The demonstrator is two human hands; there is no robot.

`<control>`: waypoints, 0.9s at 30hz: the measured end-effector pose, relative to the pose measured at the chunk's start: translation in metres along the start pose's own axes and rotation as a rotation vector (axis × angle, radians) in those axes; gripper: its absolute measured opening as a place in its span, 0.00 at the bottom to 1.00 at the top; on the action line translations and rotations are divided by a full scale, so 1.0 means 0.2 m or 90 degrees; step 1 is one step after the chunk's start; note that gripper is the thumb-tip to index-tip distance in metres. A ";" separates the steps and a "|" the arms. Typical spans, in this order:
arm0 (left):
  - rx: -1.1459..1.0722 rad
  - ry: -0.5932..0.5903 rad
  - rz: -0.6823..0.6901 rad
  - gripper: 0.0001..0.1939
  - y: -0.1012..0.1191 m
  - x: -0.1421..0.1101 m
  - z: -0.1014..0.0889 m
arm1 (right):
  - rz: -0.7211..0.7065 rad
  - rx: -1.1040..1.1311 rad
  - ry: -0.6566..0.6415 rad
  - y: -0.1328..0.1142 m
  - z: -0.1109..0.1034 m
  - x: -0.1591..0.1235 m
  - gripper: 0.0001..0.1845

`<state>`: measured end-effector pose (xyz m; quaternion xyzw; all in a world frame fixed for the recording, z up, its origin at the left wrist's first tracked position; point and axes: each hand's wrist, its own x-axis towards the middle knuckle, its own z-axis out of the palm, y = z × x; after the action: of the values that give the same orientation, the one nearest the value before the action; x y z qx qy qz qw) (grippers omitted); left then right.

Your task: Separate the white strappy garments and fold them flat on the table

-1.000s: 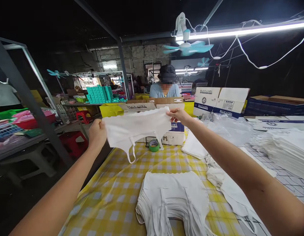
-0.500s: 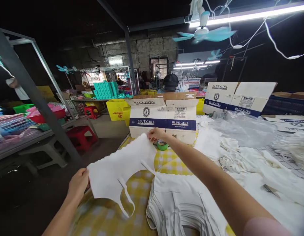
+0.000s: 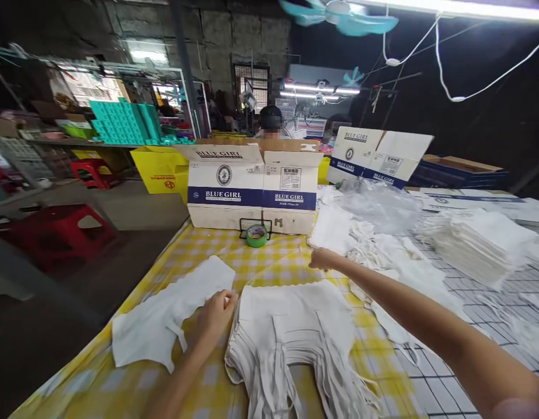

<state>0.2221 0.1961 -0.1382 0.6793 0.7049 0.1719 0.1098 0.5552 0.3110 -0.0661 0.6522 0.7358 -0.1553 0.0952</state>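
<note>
A single white garment (image 3: pixel 164 320) lies flat on the yellow checked tablecloth (image 3: pixel 278 262), left of a thick stack of the same white garments (image 3: pixel 291 326). My left hand (image 3: pixel 214 314) rests on the single garment's right edge, fingers curled onto the cloth. My right hand (image 3: pixel 324 259) reaches forward over the table beyond the stack, close to a loose heap of white garments (image 3: pixel 382 256). Its fingers are curled and nothing shows in them.
An open Blue Girl carton (image 3: pixel 252 186) stands at the table's far end with a green tape roll (image 3: pixel 256 235) before it. To the right are a second carton (image 3: pixel 378 154), clear plastic (image 3: pixel 378 203) and a folded white pile (image 3: pixel 478 241). A person (image 3: pixel 270 119) sits behind. A red stool (image 3: pixel 60 230) stands left.
The garment, held up spread between both hands, came down onto the tablecloth left of the stack. My right hand let go and moved right toward the loose heap.
</note>
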 end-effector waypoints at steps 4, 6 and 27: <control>0.035 0.049 0.029 0.14 0.11 0.04 0.10 | -0.013 -0.006 0.011 0.21 0.18 -0.22 0.10; 0.074 0.084 -0.006 0.16 0.07 0.06 0.11 | -0.037 0.005 0.022 0.26 0.24 -0.29 0.11; 0.049 -0.038 0.031 0.18 0.17 -0.09 -0.09 | 0.140 0.218 0.209 0.44 0.48 -0.39 0.15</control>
<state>0.2477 0.1768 -0.1105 0.7049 0.6905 0.1271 0.1002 0.6460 0.2135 -0.1390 0.7511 0.6294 -0.1584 -0.1209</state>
